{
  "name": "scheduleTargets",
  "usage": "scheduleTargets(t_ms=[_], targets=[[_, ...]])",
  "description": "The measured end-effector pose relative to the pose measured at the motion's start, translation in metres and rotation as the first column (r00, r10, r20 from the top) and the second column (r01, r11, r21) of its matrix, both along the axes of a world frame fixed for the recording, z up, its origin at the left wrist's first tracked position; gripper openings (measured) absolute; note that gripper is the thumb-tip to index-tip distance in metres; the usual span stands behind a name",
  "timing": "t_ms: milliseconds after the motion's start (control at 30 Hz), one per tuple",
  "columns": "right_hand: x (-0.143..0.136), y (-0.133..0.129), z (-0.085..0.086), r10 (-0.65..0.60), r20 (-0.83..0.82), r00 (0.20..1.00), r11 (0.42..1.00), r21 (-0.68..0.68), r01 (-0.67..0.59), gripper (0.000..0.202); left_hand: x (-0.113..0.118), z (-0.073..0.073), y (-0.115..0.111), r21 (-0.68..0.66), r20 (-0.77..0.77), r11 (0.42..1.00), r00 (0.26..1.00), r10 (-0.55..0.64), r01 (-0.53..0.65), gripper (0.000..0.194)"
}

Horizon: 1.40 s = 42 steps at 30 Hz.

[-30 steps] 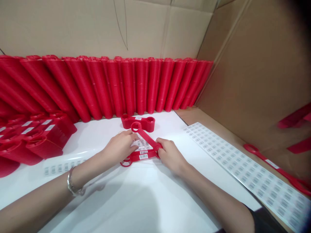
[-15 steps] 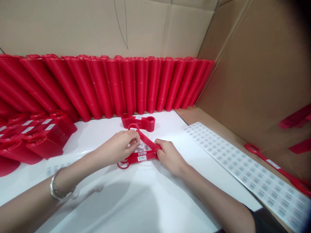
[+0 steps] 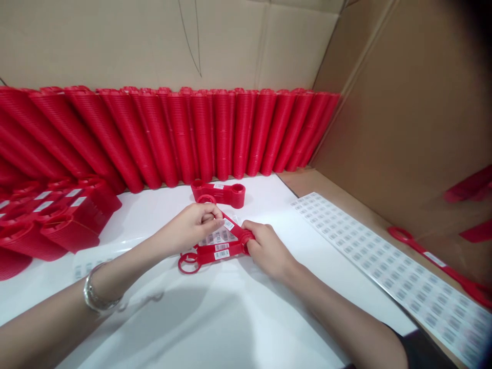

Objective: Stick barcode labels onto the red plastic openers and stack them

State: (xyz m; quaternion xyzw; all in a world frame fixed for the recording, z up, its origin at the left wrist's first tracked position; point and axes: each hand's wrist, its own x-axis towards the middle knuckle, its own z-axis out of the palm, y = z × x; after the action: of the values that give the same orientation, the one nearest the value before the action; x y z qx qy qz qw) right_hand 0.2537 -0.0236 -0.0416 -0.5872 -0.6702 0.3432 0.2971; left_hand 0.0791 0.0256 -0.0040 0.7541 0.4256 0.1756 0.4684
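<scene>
My right hand [image 3: 269,249] is closed round the joined ends of several flat red plastic pieces with ring-shaped ends, which fan out to the left. Two lower pieces [image 3: 209,253] carry white barcode stickers. Angled above them, the upper red piece [image 3: 235,228] has a barcode sticker [image 3: 228,223] on its bar. My left hand [image 3: 196,223] is closed in a pinch, its thumb at the left edge of that sticker; its curled fingers are partly hidden. Behind the fanned pieces, a sheet of barcode stickers [image 3: 219,236] shows in part.
A small red stack [image 3: 219,195] with a label lies just beyond my hands on the white surface [image 3: 192,318]. Labelled red stacks [image 3: 84,210] stand at left, tall red stacks [image 3: 200,136] along the cardboard wall. On the right lie a long sticker sheet [image 3: 376,261] and a red piece [image 3: 434,259].
A barcode sticker now shows on the upper red piece, where none was visible before. My left thumb has shifted slightly right onto it. The lower pieces' ring ends have swung a little left.
</scene>
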Motion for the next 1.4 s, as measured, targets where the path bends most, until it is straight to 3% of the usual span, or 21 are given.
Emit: scheduleTargets(t_ms=[200,267,333,400,467,533,567,633,667,733,900,1033,1100,1267,1400], targets=[[-0.002,0.0,0.002,-0.002,0.004,1.0,1.0,-0.004,0.002,0.017,0.0,-0.005,0.002,0.028,0.002,0.999,1.0,0.016,-0.017,0.018],[-0.002,0.001,0.002,-0.004,0.006,1.0,1.0,-0.003,0.004,0.017,0.0,-0.006,0.001,0.102,-0.038,0.995,0.999,0.017,-0.013,0.019],[-0.002,0.001,0.002,0.0,0.004,1.0,1.0,0.002,0.0,0.017,0.001,-0.006,-0.002,0.266,-0.154,0.964,0.987,0.035,0.007,0.02],[-0.002,0.0,0.001,0.01,0.003,1.0,1.0,0.01,-0.01,0.018,0.003,-0.009,-0.006,0.516,-0.315,0.855,0.94,0.131,0.053,0.021],[-0.002,0.0,0.0,0.017,0.008,1.0,1.0,0.016,-0.017,0.018,0.004,-0.013,-0.009,0.737,-0.418,0.658,0.87,0.263,0.155,0.025],[-0.002,0.0,-0.002,0.021,0.015,1.0,0.999,0.029,-0.022,0.018,0.006,-0.017,-0.01,0.848,-0.446,0.457,0.826,0.344,0.268,0.031],[-0.002,0.0,-0.002,0.021,0.016,1.0,0.999,0.037,-0.022,0.018,0.006,-0.019,-0.009,0.871,-0.448,0.384,0.817,0.362,0.308,0.034],[-0.002,-0.001,-0.002,0.021,0.014,1.0,0.998,0.052,-0.022,0.018,0.005,-0.02,-0.006,0.893,-0.436,0.304,0.805,0.403,0.332,0.038],[-0.002,-0.001,-0.002,0.018,0.013,1.0,0.998,0.055,-0.019,0.018,0.005,-0.02,-0.004,0.9,-0.426,0.292,0.796,0.431,0.324,0.04],[-0.001,-0.001,-0.001,0.012,0.015,1.0,0.999,0.046,-0.013,0.017,0.004,-0.018,0.0,0.907,-0.409,0.31,0.77,0.49,0.285,0.043],[-0.001,0.0,0.002,0.001,0.039,0.999,0.999,0.034,-0.003,0.017,0.004,-0.013,0.004,0.862,-0.465,0.459,0.701,0.541,0.217,0.047],[-0.001,0.0,0.002,0.012,0.023,1.0,1.0,0.019,-0.012,0.017,0.002,-0.012,0.007,0.83,-0.493,0.536,0.654,0.574,0.155,0.042],[0.0,0.0,0.001,0.007,0.004,1.0,1.0,0.019,-0.007,0.017,-0.001,-0.012,0.009,0.81,-0.485,0.573,0.688,0.54,0.122,0.038],[0.007,0.003,-0.002,-0.04,-0.028,0.999,0.999,0.021,0.04,0.017,-0.006,-0.013,0.012,0.75,-0.308,0.661,0.877,0.369,-0.015,0.027],[0.014,0.006,-0.003,-0.072,-0.039,0.997,0.997,0.033,0.074,0.017,-0.008,-0.017,0.014,0.74,-0.224,0.671,0.921,0.318,-0.051,0.025]])
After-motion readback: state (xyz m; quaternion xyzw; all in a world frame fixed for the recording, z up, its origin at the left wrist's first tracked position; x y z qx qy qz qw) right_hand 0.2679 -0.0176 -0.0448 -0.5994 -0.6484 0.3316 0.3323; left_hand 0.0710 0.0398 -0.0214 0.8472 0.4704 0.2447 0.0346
